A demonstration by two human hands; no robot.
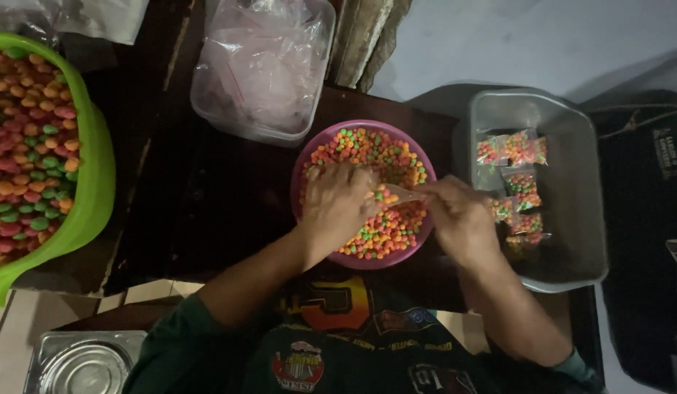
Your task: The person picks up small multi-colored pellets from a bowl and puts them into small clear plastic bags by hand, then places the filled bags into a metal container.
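Both hands over pink bowl (303, 171) of coloured snack pellets (386, 230): left hand (337, 203) cupped in them, right hand (458, 219) pinching a small clear bag (404, 194). Few filled packets (515, 182) in grey tray (582, 211); bowl and green basin (94, 182) full, so mostly left.

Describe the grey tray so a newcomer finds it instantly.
Start at the pink bowl of coloured candies under both hands. Just beyond the right hand sits the grey tray, rectangular with rounded corners. Unlike the green tub of loose candies, it holds small sealed candy packets.
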